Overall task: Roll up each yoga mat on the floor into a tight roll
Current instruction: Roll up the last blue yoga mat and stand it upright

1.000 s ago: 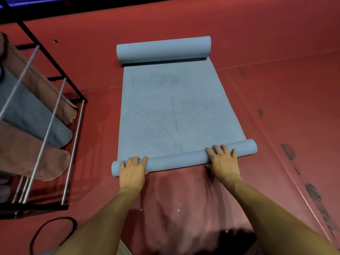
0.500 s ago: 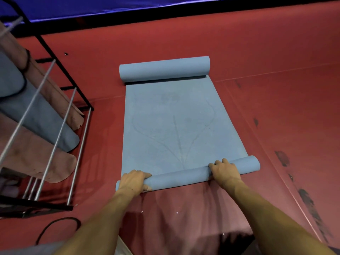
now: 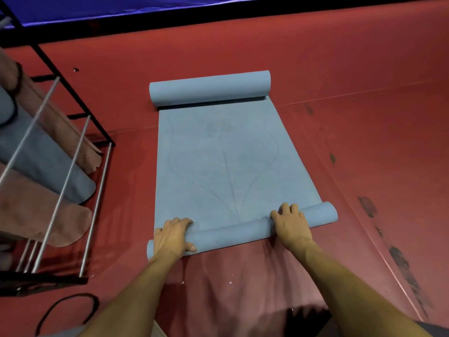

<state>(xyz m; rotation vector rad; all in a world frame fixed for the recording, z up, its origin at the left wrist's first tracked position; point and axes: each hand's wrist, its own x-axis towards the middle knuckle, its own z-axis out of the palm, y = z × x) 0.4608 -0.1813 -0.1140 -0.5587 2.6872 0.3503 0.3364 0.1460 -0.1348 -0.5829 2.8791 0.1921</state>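
Observation:
A light blue yoga mat (image 3: 218,161) lies on the red floor, flat in the middle with a faint line pattern. Its near end is wound into a thin roll (image 3: 233,233) that slants up to the right. My left hand (image 3: 173,237) grips the roll near its left end, fingers curled over the top and thumb at the front. My right hand (image 3: 290,222) grips it toward the right end, fingers curled over the far side. The mat's far end curls into a thicker roll (image 3: 210,88).
A black metal rack (image 3: 60,166) with silver rods stands at the left, holding several pink and blue rolled mats (image 3: 43,156). A black strap loop (image 3: 68,310) lies on the floor at the bottom left. Red floor (image 3: 364,142) stretches right, with dark scuff marks.
The near roll has turned forward a little. My fingers went from lying flat over the roll to curling round it. The camera view has tilted up slightly.

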